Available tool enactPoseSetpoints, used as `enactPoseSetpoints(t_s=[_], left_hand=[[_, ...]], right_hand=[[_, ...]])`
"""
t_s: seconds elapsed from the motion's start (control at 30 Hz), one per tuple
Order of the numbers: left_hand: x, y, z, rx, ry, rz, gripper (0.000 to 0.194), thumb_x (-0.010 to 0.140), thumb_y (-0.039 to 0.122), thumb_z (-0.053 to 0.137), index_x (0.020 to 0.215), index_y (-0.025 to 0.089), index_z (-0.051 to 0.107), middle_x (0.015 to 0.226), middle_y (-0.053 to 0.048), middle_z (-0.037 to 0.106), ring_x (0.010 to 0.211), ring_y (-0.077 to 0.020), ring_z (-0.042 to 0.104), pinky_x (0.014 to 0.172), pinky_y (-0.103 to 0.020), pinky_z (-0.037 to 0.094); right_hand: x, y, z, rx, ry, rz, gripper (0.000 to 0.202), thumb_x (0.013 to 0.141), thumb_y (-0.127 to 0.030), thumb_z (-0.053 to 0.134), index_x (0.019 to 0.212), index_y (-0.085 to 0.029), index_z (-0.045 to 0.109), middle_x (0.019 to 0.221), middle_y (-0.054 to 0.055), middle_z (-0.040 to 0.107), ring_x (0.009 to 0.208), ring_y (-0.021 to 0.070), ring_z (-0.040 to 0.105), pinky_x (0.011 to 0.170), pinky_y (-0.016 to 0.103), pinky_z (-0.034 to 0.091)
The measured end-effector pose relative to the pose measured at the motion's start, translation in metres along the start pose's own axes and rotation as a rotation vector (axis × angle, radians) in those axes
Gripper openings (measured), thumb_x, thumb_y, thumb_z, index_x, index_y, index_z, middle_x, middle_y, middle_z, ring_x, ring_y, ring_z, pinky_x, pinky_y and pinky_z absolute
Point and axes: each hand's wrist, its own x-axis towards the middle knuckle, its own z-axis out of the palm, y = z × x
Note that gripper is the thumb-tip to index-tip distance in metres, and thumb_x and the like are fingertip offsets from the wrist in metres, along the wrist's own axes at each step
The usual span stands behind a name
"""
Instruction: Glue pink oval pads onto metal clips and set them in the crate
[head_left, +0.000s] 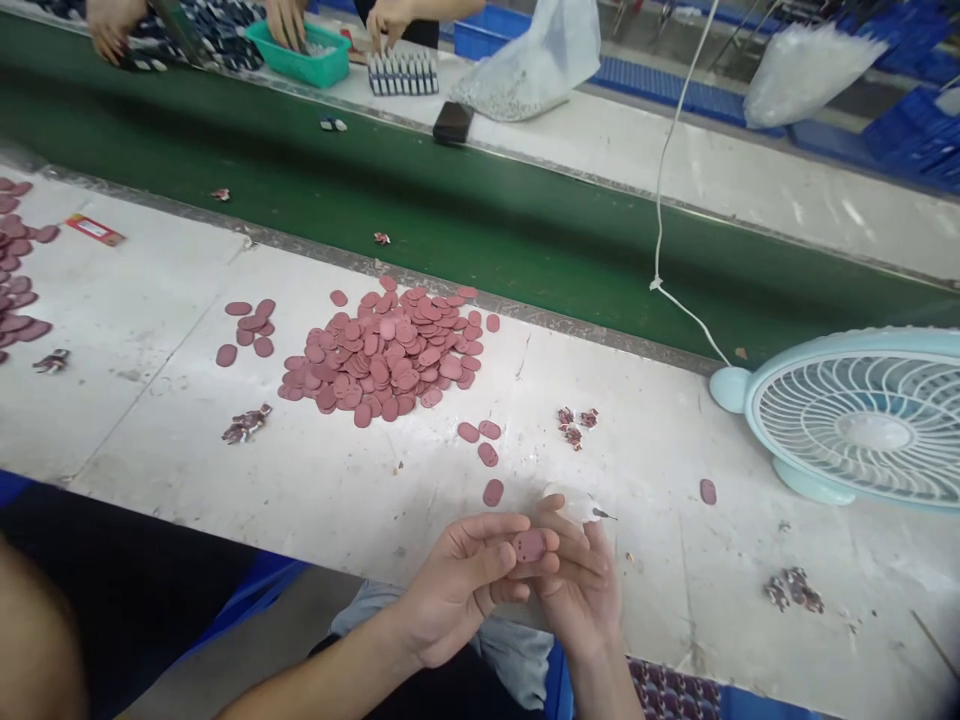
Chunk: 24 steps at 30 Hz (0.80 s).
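Note:
My left hand (461, 585) pinches a small reddish-brown oval piece (530, 546) between thumb and fingers, its flat face with tiny dark marks turned up. Close against it, my right hand (581, 590) curls around a small white bottle (571, 503) with a thin dark needle-like tip pointing right. Fingers of the right hand lie just behind the oval piece; whether they touch it, I cannot tell. Several loose ovals (488, 454) lie on the table beyond my hands. Farther off is a large heap of the same ovals (390, 350).
A light blue fan (870, 420) stands at the right, its white cord (660, 200) rising upward. Small printed figure pieces (795, 590) lie in clusters on the white table (360, 490). Behind runs a green conveyor belt (525, 250). Co-workers' hands (285, 20) are beyond, near a green basket (300, 65).

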Motion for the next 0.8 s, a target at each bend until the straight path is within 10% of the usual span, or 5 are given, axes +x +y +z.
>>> enactPoseSetpoints(t_s=[0.23, 0.37, 0.57, 0.8], left_hand=[[0.002, 0.012, -0.007, 0.001, 0.045, 0.016, 0.021, 0.085, 0.023, 0.080, 0.105, 0.018, 0.077, 0.117, -0.013, 0.079, 0.105, -0.0218, 0.077, 0.071, -0.017, 0.059], [0.007, 0.013, -0.016, -0.001, 0.128, -0.007, 0.024, 0.083, 0.025, 0.082, 0.105, 0.016, 0.076, 0.114, -0.015, 0.079, 0.104, -0.0233, 0.077, 0.068, -0.017, 0.057], [0.002, 0.016, -0.009, 0.068, 0.091, 0.084, 0.027, 0.088, 0.030, 0.076, 0.111, 0.020, 0.070, 0.115, -0.011, 0.074, 0.103, -0.0244, 0.072, 0.074, -0.029, 0.059], [-0.021, 0.044, 0.034, 0.137, 0.125, 0.396, 0.030, 0.100, 0.041, 0.054, 0.121, 0.024, 0.068, 0.125, -0.008, 0.069, 0.114, -0.0287, 0.066, 0.091, -0.045, 0.058]], right_hand=[[-0.041, -0.051, 0.015, -0.126, 0.508, 0.063, 0.049, 0.099, -0.063, 0.039, 0.080, -0.026, 0.065, 0.059, -0.012, 0.013, 0.037, 0.0034, -0.006, 0.026, 0.014, -0.001], [-0.025, -0.118, 0.005, -0.542, 0.763, -0.173, 0.037, 0.087, -0.056, 0.061, 0.069, -0.025, 0.053, 0.061, -0.010, 0.022, 0.040, 0.0044, 0.009, 0.032, 0.019, 0.015], [0.133, -0.179, 0.029, -1.167, 0.519, -0.354, 0.034, 0.085, -0.054, 0.069, 0.083, -0.020, 0.066, 0.064, -0.003, 0.049, 0.053, 0.0120, 0.045, 0.046, 0.025, 0.034], [0.328, -0.135, 0.113, -1.647, 0.148, -0.297, 0.022, 0.098, -0.036, 0.065, 0.110, -0.017, 0.068, 0.112, 0.006, 0.069, 0.095, 0.0194, 0.068, 0.085, 0.039, 0.058]])
